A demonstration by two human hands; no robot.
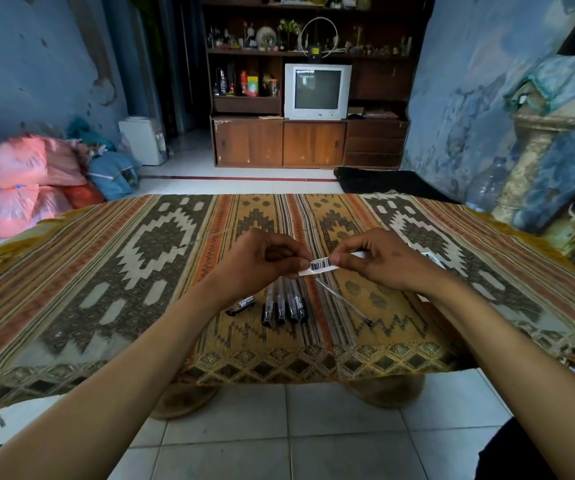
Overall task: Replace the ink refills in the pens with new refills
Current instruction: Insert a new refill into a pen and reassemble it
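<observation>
Two bare forearms reach from the near edge toward the middle of a low table point(71, 271) covered with a woven cloth patterned in brown, orange and cream. The left hand point(262, 261) and the right hand point(379, 261) are raised just above the cloth, close together. Between them they hold a small white paper label printed with a black barcode point(320, 265): the left hand's curled fingers and thumb pinch its left end, and the right hand's thumb and fingers pinch its right end. A thin clear plastic ink refill with a dark tip point(345, 303) slants down from under the label toward the near right, its tip close to the cloth; whether it touches the cloth cannot be told.

On the table, just near of the hands, a row of four clear-barrelled pens with black caps point(284, 304) lies side by side, the caps pointing near. Just left of them lies a small black object with white print point(241, 305). Far across the tiled floor stands a dark wooden cabinet point(279, 143) holding a grey box television point(317, 91). Pink plastic sacks point(26, 181) are piled against the blue wall at far left.
</observation>
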